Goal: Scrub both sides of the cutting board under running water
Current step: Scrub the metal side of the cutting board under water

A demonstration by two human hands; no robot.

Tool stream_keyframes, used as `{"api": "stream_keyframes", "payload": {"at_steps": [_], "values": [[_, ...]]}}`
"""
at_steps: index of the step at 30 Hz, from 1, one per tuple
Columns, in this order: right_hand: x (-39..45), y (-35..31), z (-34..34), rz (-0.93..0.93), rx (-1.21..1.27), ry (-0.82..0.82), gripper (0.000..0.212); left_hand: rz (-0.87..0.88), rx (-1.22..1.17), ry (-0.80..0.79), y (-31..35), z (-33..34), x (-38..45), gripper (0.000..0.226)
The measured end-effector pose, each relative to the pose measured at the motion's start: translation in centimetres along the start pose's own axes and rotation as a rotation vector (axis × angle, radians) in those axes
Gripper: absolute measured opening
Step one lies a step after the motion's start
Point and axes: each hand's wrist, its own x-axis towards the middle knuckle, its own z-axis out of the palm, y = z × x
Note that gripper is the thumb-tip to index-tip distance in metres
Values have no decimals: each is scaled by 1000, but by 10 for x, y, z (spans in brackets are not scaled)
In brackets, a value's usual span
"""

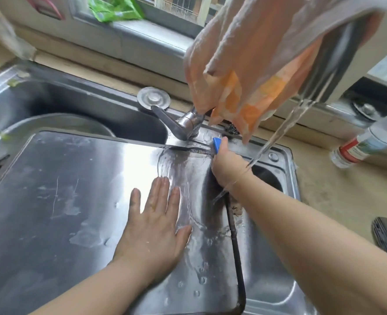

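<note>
The board point(74, 201), a shiny metal sheet with a dark rim, lies flat across the sink point(285, 160), under both hands. The left hand point(156, 226) rests on it palm down, fingers straight and spread, gripping nothing. Just right of that hand a film of water spreads over the board's surface. The right hand point(227, 164) is beyond the left, at the board's far right corner, its fingers curled round a blue object point(216, 145); what that object is cannot be told. A thin stream of water point(276, 137) falls from the spout point(328, 64) above the right hand and runs onto the right wrist. An orange cloth point(244, 64) hangs over the spout. The tap lever point(172, 121) stands just beyond the right hand. A bottle point(369, 142) lies on the tabletop point(324, 178), well to the right of the right hand.
</note>
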Motion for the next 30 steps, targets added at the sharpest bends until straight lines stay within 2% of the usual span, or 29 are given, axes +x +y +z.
{"api": "stream_keyframes", "payload": {"at_steps": [3, 6, 8, 10, 12, 14, 16, 18, 20, 23, 27, 30], "values": [[-51, 23, -2, -88, -236, -44, 65, -42, 45, 24, 0, -1, -1, 73], [-133, 57, 17, -240, -361, -13, 79, -40, 63, 19, 3, -5, -2, 72], [-117, 61, 18, -253, -395, 6, 77, -32, 55, 33, 2, -3, -3, 73], [-64, 37, 10, -221, -369, 36, 71, -20, 60, 29, 1, 2, -3, 74], [-18, 4, -3, -110, -228, 42, 57, -52, 52, 34, 1, 6, 0, 73], [-22, -13, -5, -29, -136, 16, 53, -83, 46, 31, 3, 4, 4, 73], [-68, 2, 8, -187, -328, 77, 64, -105, 45, 25, 10, 1, 9, 73], [-126, 32, 29, -336, -312, 34, 71, -123, 44, 19, 16, -1, 13, 73], [-155, 65, 34, -300, -294, -32, 74, -122, 46, 9, 21, 3, 16, 72], [-145, 90, 16, -116, -299, 16, 71, -108, 36, 34, 24, 7, 20, 71], [-168, 79, 14, 38, -268, 38, 77, -77, 29, 25, 36, 11, 23, 66], [-220, 50, 44, 42, -264, 25, 84, -45, 6, -2, 36, 7, 23, 60]]}}
